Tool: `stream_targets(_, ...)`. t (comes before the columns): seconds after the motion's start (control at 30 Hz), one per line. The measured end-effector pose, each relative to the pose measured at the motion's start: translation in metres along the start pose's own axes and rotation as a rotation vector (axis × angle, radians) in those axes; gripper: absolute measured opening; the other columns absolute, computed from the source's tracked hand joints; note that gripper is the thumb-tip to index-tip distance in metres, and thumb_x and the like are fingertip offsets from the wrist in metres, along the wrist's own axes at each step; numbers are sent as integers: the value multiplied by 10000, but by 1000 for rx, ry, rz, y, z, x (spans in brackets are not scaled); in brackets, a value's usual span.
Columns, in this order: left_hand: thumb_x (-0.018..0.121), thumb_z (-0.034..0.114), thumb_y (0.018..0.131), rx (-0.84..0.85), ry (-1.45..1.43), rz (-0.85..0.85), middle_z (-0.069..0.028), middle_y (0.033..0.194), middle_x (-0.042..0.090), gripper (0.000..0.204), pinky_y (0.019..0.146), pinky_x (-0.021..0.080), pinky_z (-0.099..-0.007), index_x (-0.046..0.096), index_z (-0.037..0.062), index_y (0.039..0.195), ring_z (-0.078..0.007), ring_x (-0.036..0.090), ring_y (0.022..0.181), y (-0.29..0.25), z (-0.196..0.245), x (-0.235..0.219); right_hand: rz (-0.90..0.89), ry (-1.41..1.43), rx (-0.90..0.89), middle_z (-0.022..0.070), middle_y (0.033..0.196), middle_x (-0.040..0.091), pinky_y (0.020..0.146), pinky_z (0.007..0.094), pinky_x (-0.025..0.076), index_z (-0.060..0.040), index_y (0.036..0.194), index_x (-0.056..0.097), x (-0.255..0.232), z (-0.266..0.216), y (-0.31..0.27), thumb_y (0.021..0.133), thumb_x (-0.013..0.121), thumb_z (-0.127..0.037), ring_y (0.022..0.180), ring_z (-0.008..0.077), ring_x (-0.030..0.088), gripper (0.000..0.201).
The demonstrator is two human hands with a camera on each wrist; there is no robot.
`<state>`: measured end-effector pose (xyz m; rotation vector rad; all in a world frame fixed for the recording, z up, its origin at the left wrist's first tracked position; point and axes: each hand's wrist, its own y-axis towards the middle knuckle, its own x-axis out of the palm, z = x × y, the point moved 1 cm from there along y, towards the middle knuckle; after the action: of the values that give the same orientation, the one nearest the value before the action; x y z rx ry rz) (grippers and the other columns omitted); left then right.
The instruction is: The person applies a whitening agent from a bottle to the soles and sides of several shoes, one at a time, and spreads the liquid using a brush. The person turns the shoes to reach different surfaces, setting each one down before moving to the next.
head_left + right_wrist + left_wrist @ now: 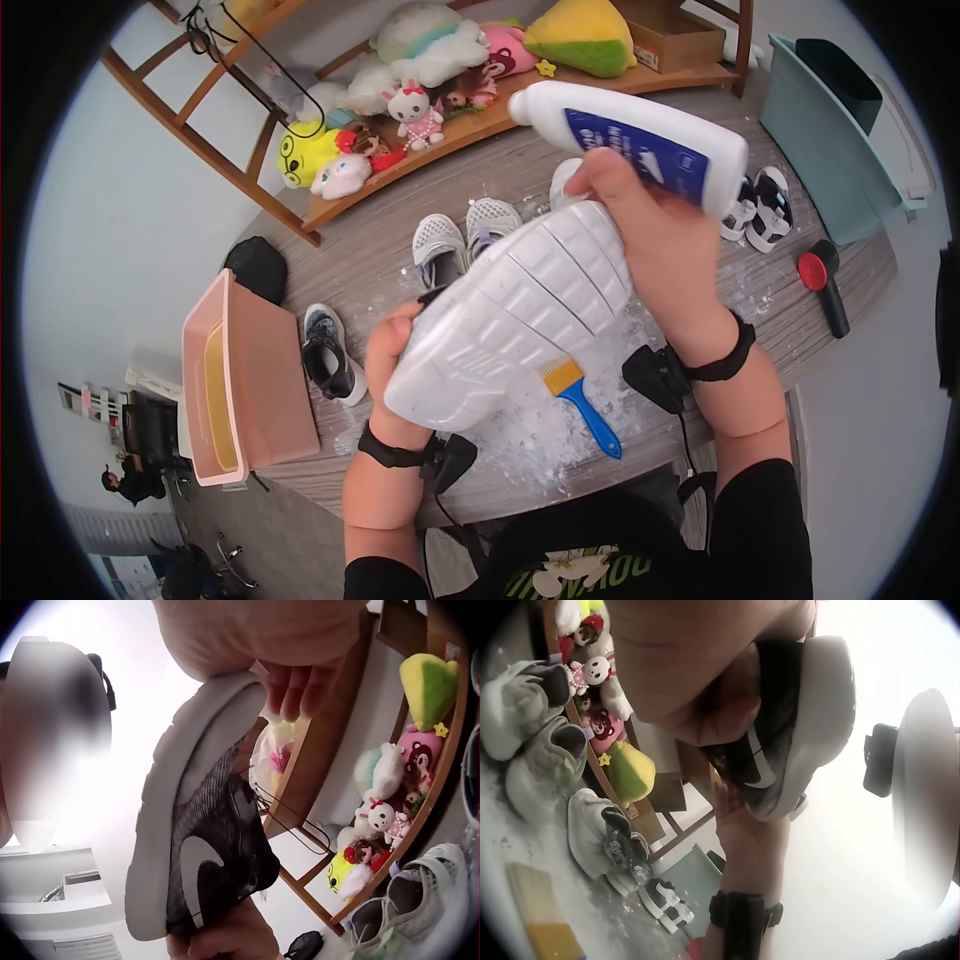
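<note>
My left hand point(395, 350) grips a black sneaker point(217, 847) with a pale check mark on its side. Its white sole point(520, 300) is turned up toward the head camera. A large white bottle point(630, 140) with a blue label lies sideways in my right hand point(670, 245), the thumb across the label; the far fingers are hidden in the head view. This hand is right at the sole's other end, its fingers point(296, 694) bent in the right wrist view. Below the sole, a brush point(590, 415) with blue handle and yellow bristles lies on the powder-strewn table point(370, 270).
A dark shoe point(330, 350) stands beside a pink bin point(265, 380). Pale sneakers point(440, 245), more white shoes point(600, 832) and black-and-white shoes point(768, 210) stand behind. At right are a red-and-black tool point(825, 280) and green bin point(830, 130). Plush toys fill a wooden shelf point(530, 140).
</note>
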<state>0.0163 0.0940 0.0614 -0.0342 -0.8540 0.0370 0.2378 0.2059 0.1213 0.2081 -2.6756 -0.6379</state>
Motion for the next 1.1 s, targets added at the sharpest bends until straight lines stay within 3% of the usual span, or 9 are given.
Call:
stream_targets(0.1, 497, 366, 886, -55, -104, 41, -248, 1100, 688, 561, 876, 559, -448, 604, -105, 1171, -367, 693, 951, 3, -9, 3, -69, -36, 10, 79, 1046, 708, 803, 284, 553, 41, 1195, 631, 6, 10, -2, 909, 719, -76, 912, 126, 671, 322)
stream_targets(0.23, 462, 364, 878, -133, -261, -4, -256, 1172, 666, 599, 957, 527, -486, 576, -98, 1242, -411, 666, 1036, 15, -20, -9, -142, 129, 267, 5, 946, 678, 700, 239, 499, -15, 1107, 665, 10, 25, -5, 947, 705, -191, 808, 64, 607, 242)
stream_targets(0.4, 398, 365, 885, -167, -341, -81, -271, 1357, 554, 660, 1084, 422, -526, 492, -76, 1368, -440, 554, 1232, 19, -30, -16, -161, 175, 300, 30, 980, 695, 742, 251, 518, 4, 1119, 665, 15, 31, -13, 949, 695, -188, 859, 82, 635, 258)
stream_targets(0.53, 348, 346, 883, -252, -581, -270, -274, 1480, 436, 700, 1152, 338, -534, 401, -42, 1463, -446, 440, 1357, 23, -36, 2, -176, 256, 372, 71, 989, 719, 757, 264, 545, 28, 1110, 668, 21, 30, -18, 939, 692, -140, 877, 112, 675, 241)
stream_targets(0.87, 349, 396, 862, -286, -702, -392, -219, 1531, 397, 753, 1164, 313, -550, 353, 22, 1515, -434, 409, 1387, 25, -42, 15, -179, 271, 387, 22, 980, 689, 707, 238, 520, 0, 1120, 666, 23, 35, -21, 977, 655, -183, 829, 70, 635, 232)
stream_targets(1.1, 357, 376, 859, -308, -741, -332, -240, 1523, 397, 747, 1160, 313, -560, 354, 13, 1512, -445, 415, 1379, 24, -42, 5, -162, 206, 403, 29, 974, 689, 714, 247, 519, 9, 1111, 665, 23, 34, -23, 969, 662, -170, 837, 78, 638, 229)
